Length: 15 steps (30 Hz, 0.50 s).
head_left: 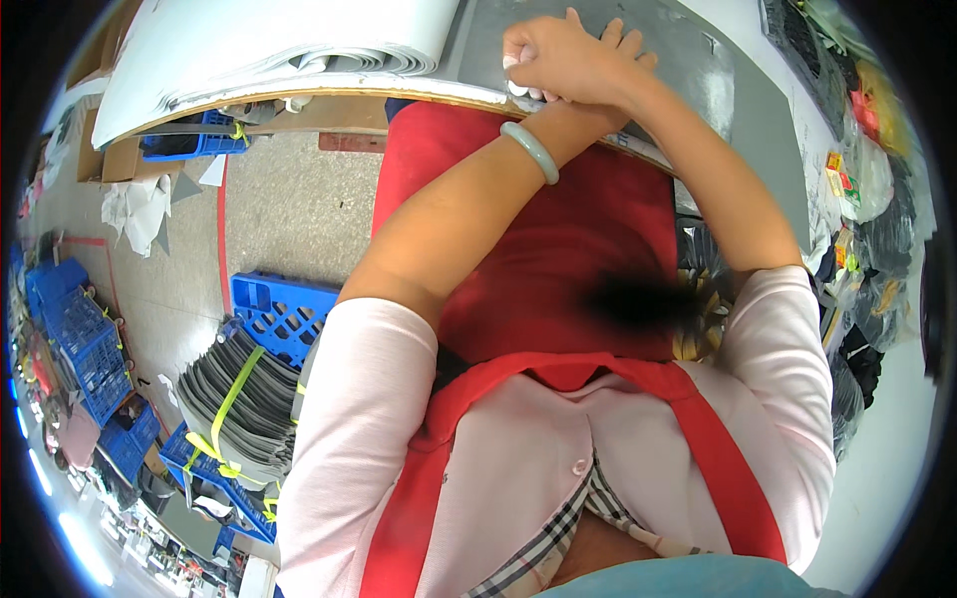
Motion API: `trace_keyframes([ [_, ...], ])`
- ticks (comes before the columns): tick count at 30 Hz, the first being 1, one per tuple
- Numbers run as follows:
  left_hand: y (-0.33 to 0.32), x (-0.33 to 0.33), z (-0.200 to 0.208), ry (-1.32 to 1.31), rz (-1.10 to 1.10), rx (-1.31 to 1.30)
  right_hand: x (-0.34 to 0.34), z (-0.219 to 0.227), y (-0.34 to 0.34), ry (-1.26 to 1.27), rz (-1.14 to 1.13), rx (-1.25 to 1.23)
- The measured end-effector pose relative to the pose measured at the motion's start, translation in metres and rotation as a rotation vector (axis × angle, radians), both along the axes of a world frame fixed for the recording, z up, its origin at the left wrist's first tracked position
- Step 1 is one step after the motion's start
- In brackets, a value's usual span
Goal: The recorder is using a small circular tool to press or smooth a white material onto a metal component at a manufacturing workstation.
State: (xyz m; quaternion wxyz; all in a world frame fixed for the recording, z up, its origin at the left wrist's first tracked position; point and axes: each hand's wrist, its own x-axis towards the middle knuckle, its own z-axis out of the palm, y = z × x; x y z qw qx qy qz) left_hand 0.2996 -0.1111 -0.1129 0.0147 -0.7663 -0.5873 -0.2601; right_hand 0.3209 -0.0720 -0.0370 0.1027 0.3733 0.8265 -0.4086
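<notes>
My forearms cross at the wrists over the near edge of the worktable, the right over the left. My right hand (554, 58) is curled closed above a dark grey sheet (688, 60). White bits show at its fingertips; whether these are finger covers or a small held thing, I cannot tell. Beyond the right wrist, the fingers of my left hand (630, 44) lie apart on the grey sheet; its palm is hidden. A pale green bangle (530, 152) circles the left forearm near the wrist. I wear a red apron (538, 239).
Rolled white sheeting (299, 35) lies on the table's left part. Below left, a strapped stack of dark grey sheets (234, 399) stands beside a blue plastic crate (284, 309). More blue crates (85, 344) stand farther left. Plastic-wrapped bundles (877, 219) line the right side.
</notes>
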Motion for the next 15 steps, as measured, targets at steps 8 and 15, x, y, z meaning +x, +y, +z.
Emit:
trace_keyframes([
  [8,0.013,0.002,-0.015,0.038,0.034,0.139,0.017,0.009,-0.035,0.087,-0.027,0.617],
  [15,-0.014,0.012,0.021,0.330,0.158,0.091,0.006,0.018,-0.048,-0.073,0.029,0.738],
])
